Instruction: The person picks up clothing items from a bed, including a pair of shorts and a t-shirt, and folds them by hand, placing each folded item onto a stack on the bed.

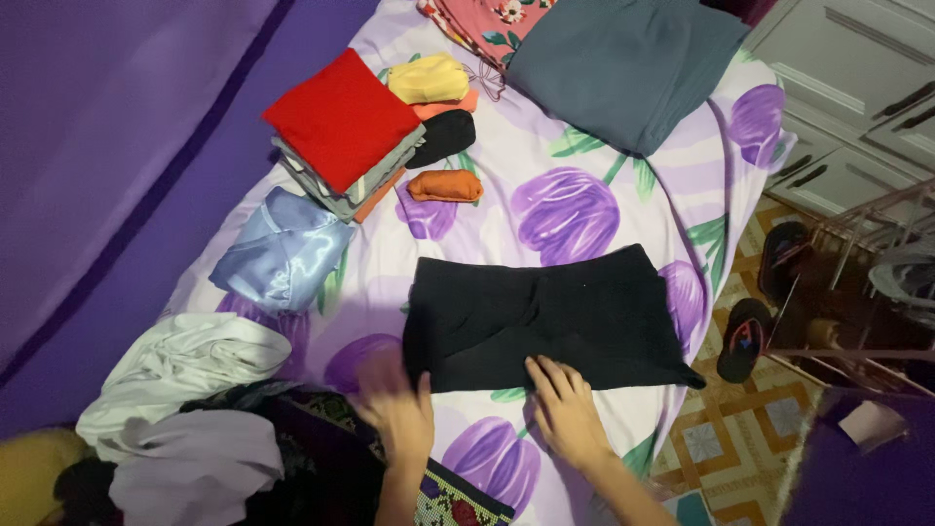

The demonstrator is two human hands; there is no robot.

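Observation:
A black garment (545, 317) lies partly folded on the bed, over a white sheet (575, 195) printed with purple tulips. My right hand (565, 409) rests flat on the garment's near edge, fingers spread. My left hand (399, 409) is blurred at the garment's near left corner, fingers apart; whether it pinches the cloth I cannot tell.
A folded stack topped in red (341, 122) sits at the far left, with yellow (429, 78), black (443, 136) and orange (446, 185) rolled pieces beside it. A pale blue satin piece (282, 248), white clothes (185, 365), a grey-blue cloth (623, 63). Sandals (745, 336) on the tiled floor at right.

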